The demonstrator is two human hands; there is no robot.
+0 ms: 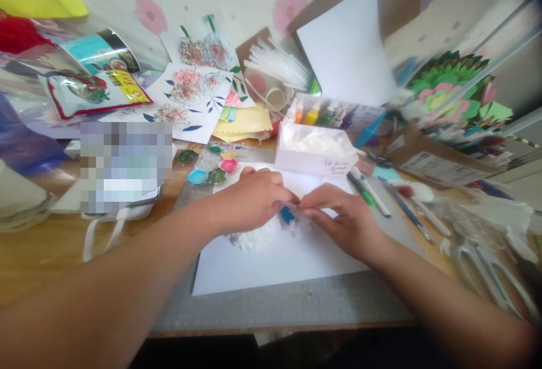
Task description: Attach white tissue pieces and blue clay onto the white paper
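Above a sheet of white paper (254,270), my two hands meet fingertip to fingertip. My left hand (249,196) is closed in a pinch on a small translucent piece. The thumb and fingers of my right hand (342,216) pinch a thin pale stick (326,206), whose left end runs toward the left fingertips. Just under the fingers shows a small blue patch (288,215); blur hides whether it lies on the paper or belongs to the held piece. Loose white fluffy bits (249,239) lie on the paper below my left hand.
Beyond my hands stands a white box (313,160) of white fluff, with paint bottles (311,117) behind. Paint dishes (217,175) sit left. Markers (368,191), a paintbrush (406,211) and scissors (486,273) lie right. A grey mat (330,307) lies under the paper.
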